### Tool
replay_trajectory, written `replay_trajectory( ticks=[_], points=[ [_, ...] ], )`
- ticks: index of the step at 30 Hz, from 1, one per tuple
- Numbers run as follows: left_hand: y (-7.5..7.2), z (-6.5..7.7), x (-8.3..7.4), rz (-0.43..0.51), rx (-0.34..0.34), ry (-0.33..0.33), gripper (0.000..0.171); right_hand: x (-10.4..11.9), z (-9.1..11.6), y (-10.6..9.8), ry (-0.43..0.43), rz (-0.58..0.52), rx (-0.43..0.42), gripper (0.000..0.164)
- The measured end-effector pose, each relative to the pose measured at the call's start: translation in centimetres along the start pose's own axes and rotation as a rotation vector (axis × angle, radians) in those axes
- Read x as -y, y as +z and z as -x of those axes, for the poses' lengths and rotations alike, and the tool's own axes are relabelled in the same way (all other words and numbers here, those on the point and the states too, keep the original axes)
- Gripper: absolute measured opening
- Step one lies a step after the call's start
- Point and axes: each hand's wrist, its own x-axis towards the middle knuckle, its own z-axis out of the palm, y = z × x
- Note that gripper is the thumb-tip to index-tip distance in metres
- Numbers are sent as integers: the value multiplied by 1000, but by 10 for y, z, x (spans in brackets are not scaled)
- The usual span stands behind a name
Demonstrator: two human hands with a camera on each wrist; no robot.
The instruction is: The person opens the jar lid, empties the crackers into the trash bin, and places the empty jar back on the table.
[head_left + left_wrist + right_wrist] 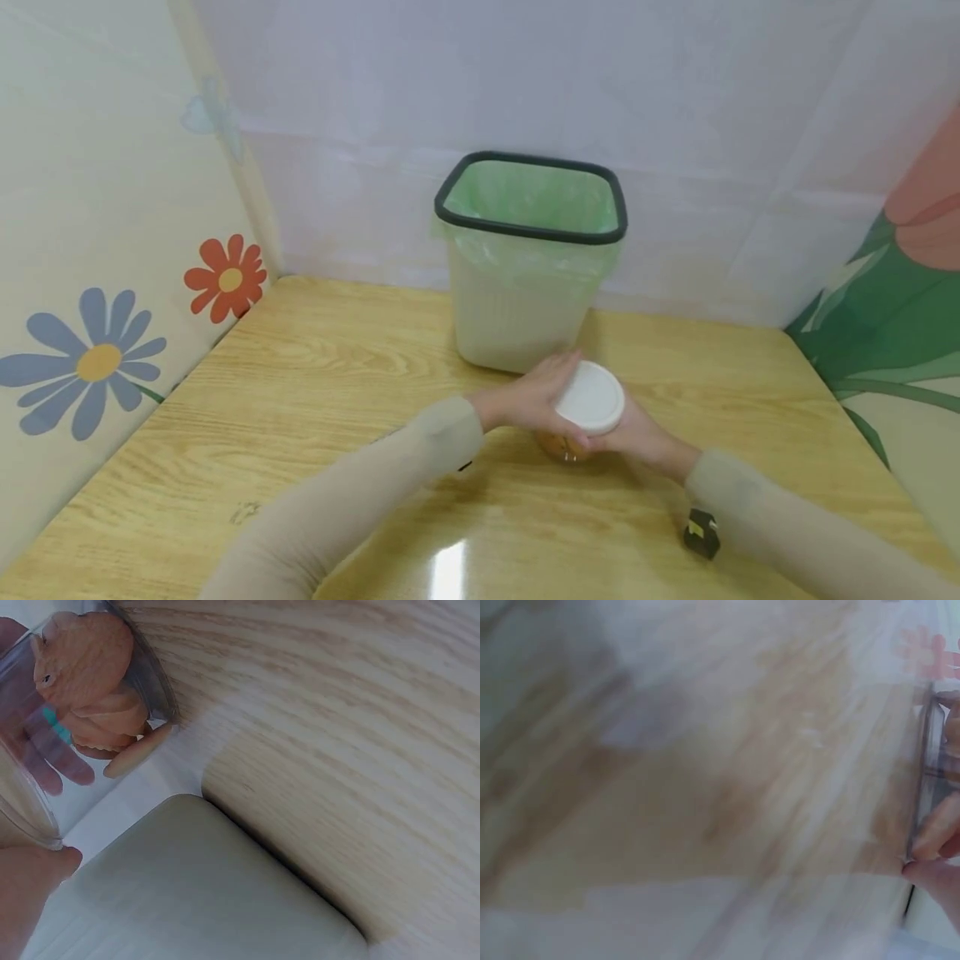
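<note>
A clear jar (564, 448) with a round white lid (591, 398) is between my two hands, in front of the bin. My left hand (534, 395) grips it from the left, the thumb along the near side by the lid. From the right, my right hand (639, 435) holds the jar, its fingers partly hidden behind it. Orange-brown biscuit-like pieces (84, 664) show through the clear wall in the left wrist view. At the right edge of the right wrist view, a thumb (941, 889) touches the jar's edge (922, 780).
Just behind the jar stands a pale bin (521, 312) with a green liner (532, 196) and a black rim (525, 229). A small black object with a yellow mark (701, 533) lies beside my right sleeve. Flower-printed cloth walls (97, 208) border the wooden table (337, 358).
</note>
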Motion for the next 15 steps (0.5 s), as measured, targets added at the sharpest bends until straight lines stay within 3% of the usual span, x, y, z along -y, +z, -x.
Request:
replay_trajectory(
  ticks=[7, 12, 15],
  points=[
    [6, 1, 0, 43, -116, -33, 129, -1, -1, 1, -27, -1, -17, 99],
    [9, 1, 3, 89, -184, -6, 111, -1, 0, 2, -14, -2, -29, 97],
    [12, 2, 4, 143, -198, -32, 106, -1, 1, 2, 2, 6, -34, 97]
  ],
)
